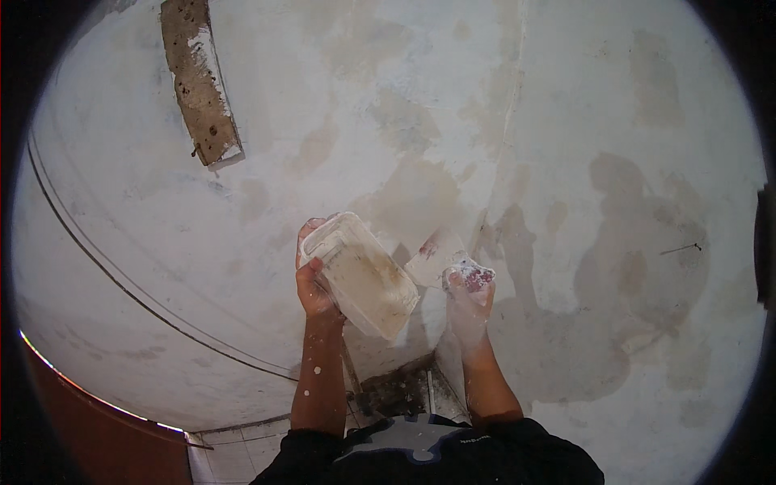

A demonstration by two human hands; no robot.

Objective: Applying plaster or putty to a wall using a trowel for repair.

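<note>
My left hand (314, 284) is closed on the upper left edge of a whitish rectangular tub (368, 283), its thumb over the rim. The tub is tilted and smeared with pale paste. My right hand (469, 311) is wrapped round the handle of a wide putty knife (434, 255), whose pale, crusted blade points up and left toward the tub. White paste coats the handle and my fingers. Blade and tub are close together; I cannot tell whether they touch. Both hands are in front of a whitish wall (323, 89) with damp-looking grey patches.
A rough brown strip (198, 89) shows in the wall at the upper left. A dark cable (105, 257) runs along the left side. On the right a nail (697, 246) sticks out. Below are light floor tiles (234, 459) and a dark corner patch (396, 396).
</note>
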